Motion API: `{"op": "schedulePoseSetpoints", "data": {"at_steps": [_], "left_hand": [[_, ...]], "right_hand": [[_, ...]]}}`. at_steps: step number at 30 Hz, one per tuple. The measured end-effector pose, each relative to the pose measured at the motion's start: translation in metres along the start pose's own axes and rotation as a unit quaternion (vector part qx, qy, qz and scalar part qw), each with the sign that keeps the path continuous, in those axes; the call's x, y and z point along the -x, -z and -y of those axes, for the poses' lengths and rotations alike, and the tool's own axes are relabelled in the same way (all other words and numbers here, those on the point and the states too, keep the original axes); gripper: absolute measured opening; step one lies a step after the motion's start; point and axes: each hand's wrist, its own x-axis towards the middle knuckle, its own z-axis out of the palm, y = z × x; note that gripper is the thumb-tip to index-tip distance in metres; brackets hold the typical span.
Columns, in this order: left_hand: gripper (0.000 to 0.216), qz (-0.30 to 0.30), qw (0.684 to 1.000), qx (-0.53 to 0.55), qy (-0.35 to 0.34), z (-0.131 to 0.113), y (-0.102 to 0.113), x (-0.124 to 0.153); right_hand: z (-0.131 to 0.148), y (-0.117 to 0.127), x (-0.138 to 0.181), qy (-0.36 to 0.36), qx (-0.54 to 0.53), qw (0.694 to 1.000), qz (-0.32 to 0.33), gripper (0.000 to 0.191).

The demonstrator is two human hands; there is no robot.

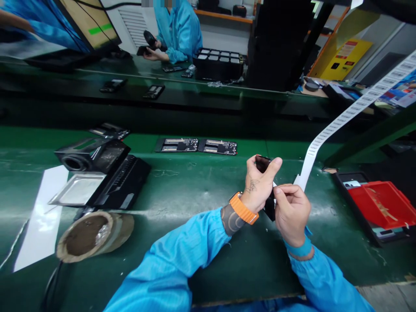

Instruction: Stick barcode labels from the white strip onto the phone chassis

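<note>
My left hand (259, 184), with an orange watch band at the wrist, is wrapped round a dark smartphone (262, 163). Most of the phone is hidden by that hand; its lower end shows below the palm. Close against the phone's right side, my right hand (292, 212) has thumb and forefinger pinched together. A bit of white label (274, 185) shows at those fingertips, largely covered. Just beyond the right hand, a long strip of barcode labels (328, 130) slopes down from the upper right to the green bench.
Two opened phones (181, 144) lie side by side ahead. Left are a black device (121, 182), a cardboard tape core (118, 232) and a white sheet (40, 221). At right, a black tray holds a red lid (383, 203). Across the bench a co-worker (182, 32) holds a scanner.
</note>
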Motion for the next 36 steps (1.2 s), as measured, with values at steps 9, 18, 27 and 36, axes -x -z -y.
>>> {"op": "schedulePoseSetpoints", "data": {"at_steps": [9,18,27,36], "left_hand": [[0.058,0.004,1.000,-0.016,-0.017,0.001,0.001,0.002],[0.063,0.003,0.997,-0.031,-0.066,-0.006,0.006,-0.004],[0.066,-0.008,0.994,-0.035,-0.101,-0.003,0.010,-0.001],[0.063,0.175,0.977,-0.072,-0.103,-0.003,0.025,-0.008]], "right_hand": [[0.006,-0.003,0.000,0.015,0.013,1.000,0.005,0.014],[0.000,-0.009,-0.003,0.042,0.021,0.999,0.013,0.026],[0.018,-0.006,-0.001,0.179,0.125,0.975,0.049,0.009],[0.032,0.011,-0.016,0.081,0.140,0.970,0.182,0.010]]}}
